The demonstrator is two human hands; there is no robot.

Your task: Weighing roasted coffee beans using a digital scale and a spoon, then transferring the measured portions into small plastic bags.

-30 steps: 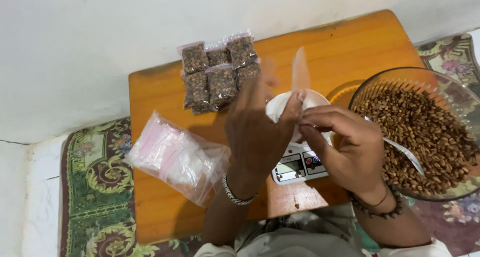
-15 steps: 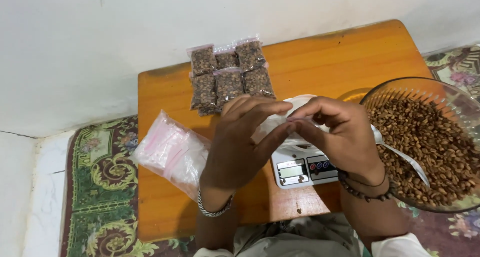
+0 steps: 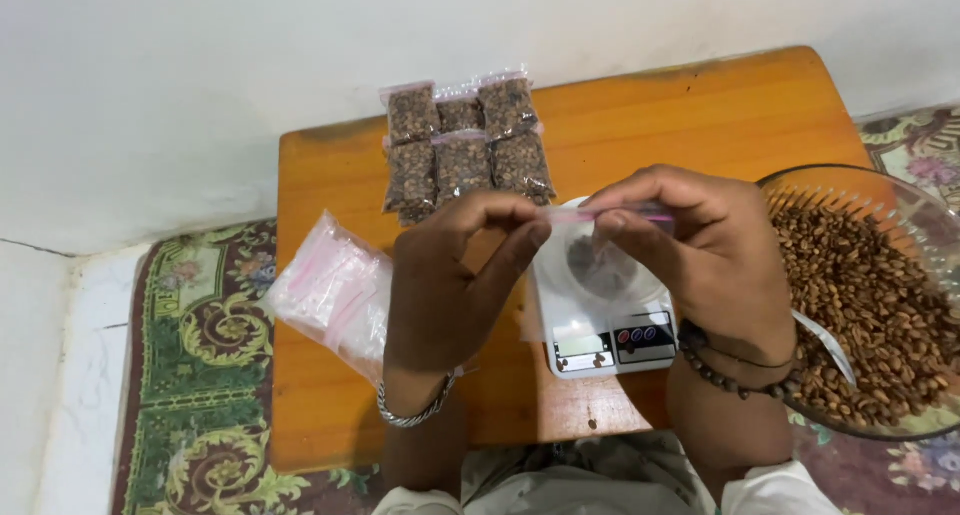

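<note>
Both hands, left hand (image 3: 450,275) and right hand (image 3: 700,255), grip pinched on the small zip bag (image 3: 600,250) above the scale (image 3: 600,315); I fear an uneven pinch leaves it unsealed, spilling seeds onto the bench (image 3: 700,115).

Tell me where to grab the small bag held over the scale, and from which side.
Pinch the small bag along its pink zip strip at the top edge, coming from both ends, as the left hand and right hand do: the strip is stiff, while the filled body hangs limp below.

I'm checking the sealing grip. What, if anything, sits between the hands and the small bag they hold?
Nothing visible. The left hand and right hand pinch the small bag directly at its top strip.
</note>
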